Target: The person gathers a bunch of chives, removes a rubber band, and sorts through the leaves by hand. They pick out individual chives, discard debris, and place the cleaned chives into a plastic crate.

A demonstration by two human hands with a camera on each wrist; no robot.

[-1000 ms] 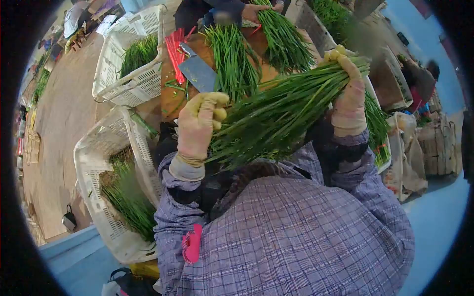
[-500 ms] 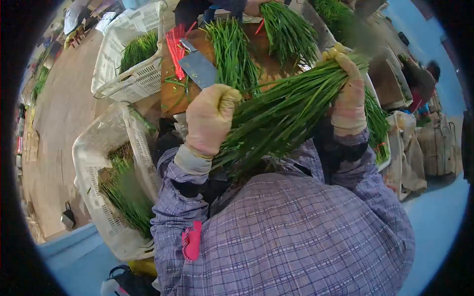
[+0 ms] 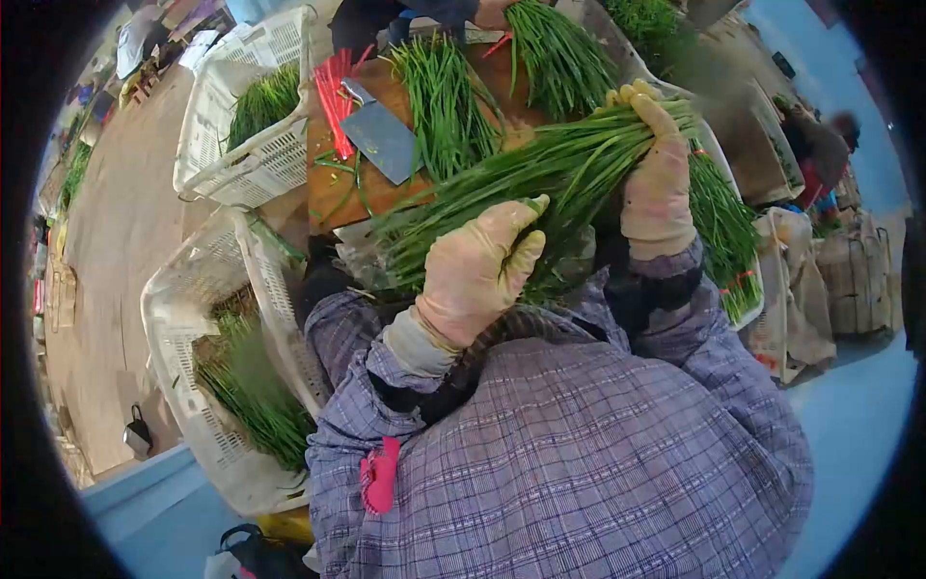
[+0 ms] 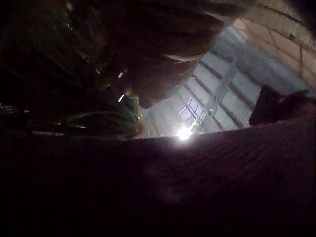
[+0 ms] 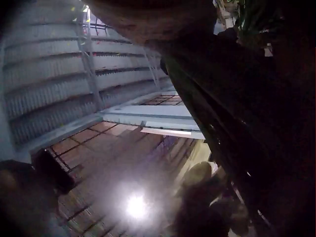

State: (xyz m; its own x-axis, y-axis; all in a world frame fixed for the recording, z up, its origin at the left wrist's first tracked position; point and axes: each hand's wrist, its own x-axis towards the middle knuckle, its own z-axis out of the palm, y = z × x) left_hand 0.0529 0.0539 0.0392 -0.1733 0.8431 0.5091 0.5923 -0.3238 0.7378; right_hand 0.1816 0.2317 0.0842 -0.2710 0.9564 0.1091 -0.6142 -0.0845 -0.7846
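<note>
In the head view my gloved right hand (image 3: 658, 183) grips a thick bundle of garlic chives (image 3: 569, 159) round its right end, fingers wrapped over the top. The long green leaves spread leftward over my lap. My gloved left hand (image 3: 482, 270) is at the near side of the bundle, overlapping the leaves, with fingers bent and thumb apart from them. A bit of green shows at its fingertip; I cannot tell whether it pinches leaves. Both wrist views are dark, showing mostly roof, lights and shadowed leaves.
Ahead, a wooden board (image 3: 333, 207) carries a cleaver (image 3: 384, 140), red ties (image 3: 334, 101) and another chive bundle (image 3: 444, 106). Across it, a person's hand (image 3: 492, 13) holds a bundle (image 3: 558, 58). White crates (image 3: 164, 318) with chives stand left; tied bundles (image 3: 723, 227) lie right.
My left hand has moved right and nearer my body, from the leaf tips to the near side of the bundle. My right hand keeps its grip, shifting slightly left.
</note>
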